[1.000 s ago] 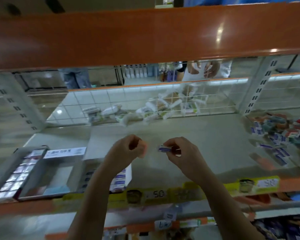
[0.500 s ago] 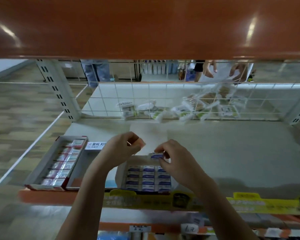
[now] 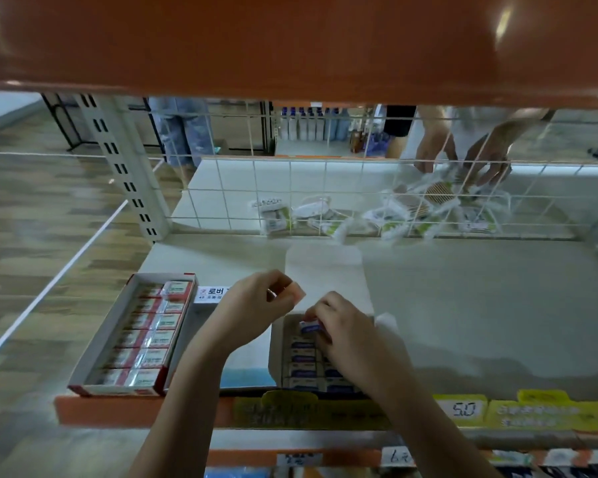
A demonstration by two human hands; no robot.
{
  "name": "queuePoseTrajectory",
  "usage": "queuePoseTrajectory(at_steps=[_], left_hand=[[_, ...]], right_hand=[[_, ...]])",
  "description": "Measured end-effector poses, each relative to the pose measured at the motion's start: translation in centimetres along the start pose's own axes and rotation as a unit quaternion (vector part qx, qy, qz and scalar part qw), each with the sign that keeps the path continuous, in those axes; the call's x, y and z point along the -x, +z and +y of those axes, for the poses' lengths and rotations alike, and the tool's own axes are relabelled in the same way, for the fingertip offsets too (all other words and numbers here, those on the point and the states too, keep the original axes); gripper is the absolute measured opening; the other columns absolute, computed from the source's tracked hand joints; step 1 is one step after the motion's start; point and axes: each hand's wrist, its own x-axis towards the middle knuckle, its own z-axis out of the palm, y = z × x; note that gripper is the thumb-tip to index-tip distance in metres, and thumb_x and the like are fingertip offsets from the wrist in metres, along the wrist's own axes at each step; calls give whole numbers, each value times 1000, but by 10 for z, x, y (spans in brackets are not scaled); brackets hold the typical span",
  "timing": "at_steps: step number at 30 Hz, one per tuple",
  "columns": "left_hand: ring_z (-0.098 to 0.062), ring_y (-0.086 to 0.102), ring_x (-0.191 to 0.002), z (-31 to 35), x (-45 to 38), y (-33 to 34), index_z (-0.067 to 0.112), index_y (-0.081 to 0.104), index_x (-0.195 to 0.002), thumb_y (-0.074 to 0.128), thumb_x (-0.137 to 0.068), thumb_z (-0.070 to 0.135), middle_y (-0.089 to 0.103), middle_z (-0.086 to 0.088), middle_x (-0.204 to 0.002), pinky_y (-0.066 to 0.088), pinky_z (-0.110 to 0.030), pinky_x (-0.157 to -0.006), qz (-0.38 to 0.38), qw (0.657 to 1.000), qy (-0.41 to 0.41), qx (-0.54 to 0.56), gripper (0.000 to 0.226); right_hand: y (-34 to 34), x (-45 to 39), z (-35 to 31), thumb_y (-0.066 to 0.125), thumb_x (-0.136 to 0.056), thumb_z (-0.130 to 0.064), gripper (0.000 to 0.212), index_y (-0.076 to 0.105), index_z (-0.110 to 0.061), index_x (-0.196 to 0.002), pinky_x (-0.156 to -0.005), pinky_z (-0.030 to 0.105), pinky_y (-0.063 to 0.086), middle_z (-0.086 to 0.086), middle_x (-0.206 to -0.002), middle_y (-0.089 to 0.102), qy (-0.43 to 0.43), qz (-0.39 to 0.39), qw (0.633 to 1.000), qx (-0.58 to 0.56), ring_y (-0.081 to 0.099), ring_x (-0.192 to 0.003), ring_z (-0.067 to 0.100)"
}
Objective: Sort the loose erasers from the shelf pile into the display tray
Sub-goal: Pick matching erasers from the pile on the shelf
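Observation:
A white display tray stands near the shelf's front edge with rows of blue-labelled erasers in it. My right hand is over the tray's back end and pinches a blue-and-white eraser just above the rows. My left hand hovers left of the tray's back corner and pinches a small peach-coloured eraser between thumb and fingers. The eraser pile is out of view.
A red box of red-and-green erasers stands at the left, with a white box beside it. A wire grid backs the shelf; packets and another person's hands lie behind it. The orange upper shelf hangs overhead.
The view swung left, away from the eraser pile, to the tray. My right hand lowered the blue eraser to the tray's back row. My left hand kept hold of the peach eraser.

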Motion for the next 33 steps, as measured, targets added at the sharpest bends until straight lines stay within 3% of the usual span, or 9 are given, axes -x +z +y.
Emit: queuePoseTrajectory(at_steps=[3, 5, 8, 17, 22, 25, 29, 33], left_hand=[[-2, 61, -78, -5, 2, -1, 27, 63, -97, 57, -89, 37, 65, 15, -87, 47, -18, -64, -2, 1000, 0, 13, 14], [-2, 61, -78, -7, 3, -1, 26, 64, -98, 57, -89, 37, 65, 15, -86, 46, -18, -65, -1, 1000, 0, 16, 16], [-2, 61, -79, -9, 3, -1, 26, 64, -98, 56, -88, 39, 66, 15, -87, 49, -21, -68, -1, 1000, -1, 19, 18], [0, 61, -78, -7, 3, 2, 30, 64, -93, 55, -82, 46, 66, 15, -85, 53, -25, -72, 6, 999, 0, 42, 21], [0, 62, -79, -10, 6, 0, 30, 65, -94, 58, -85, 40, 67, 15, -84, 54, -28, -74, 5, 998, 11, 56, 15], [-1, 62, -79, -13, 10, -12, 35, 64, -90, 60, -85, 42, 67, 16, -84, 52, -23, -68, 27, 995, 30, 89, 10], [-4, 63, -80, -25, 18, -39, 34, 65, -90, 58, -74, 54, 68, 13, -84, 47, -21, -68, 75, 991, 41, 104, 27], [0, 62, -78, -39, 26, -56, 35, 66, -87, 64, -84, 32, 68, 20, -84, 45, -18, -68, 74, 995, 21, 58, 5]], right_hand=[[1, 1, -2, 51, -93, -16, 23, 56, -18, -116, -68, 3, 29, -8, -115, 42, 7, 1, 1000, 10, 50, -97, 5], [2, 2, -3, 50, -95, -18, 22, 56, -18, -116, -70, 2, 29, -8, -115, 44, 11, 0, 1000, 11, 49, -99, 4], [4, 5, -6, 49, -95, -19, 22, 55, -18, -116, -84, 9, 37, -7, -116, 46, 22, 9, 1000, 12, 49, -103, 6], [6, 14, -11, 42, -99, -24, 20, 47, -20, -118, -88, 22, 51, -5, -115, 53, 50, -18, 997, -59, 55, -103, 6], [6, 11, -11, 39, -100, -28, 9, 46, -22, -103, -77, 21, 53, -5, -101, 58, 60, -4, 996, -67, 60, -90, 7], [9, 7, -9, 45, -98, -22, 17, 56, -21, -110, -83, 12, 46, -9, -109, 51, 54, -7, 998, -41, 56, -94, 5], [11, 2, -11, 46, -97, -22, 23, 60, -17, -115, -81, 11, 42, -8, -113, 49, 36, 27, 999, -9, 56, -93, 6], [10, -2, -15, 44, -98, -25, 24, 61, -18, -114, -82, 21, 49, -7, -109, 52, 31, 42, 999, 12, 57, -91, 8]])
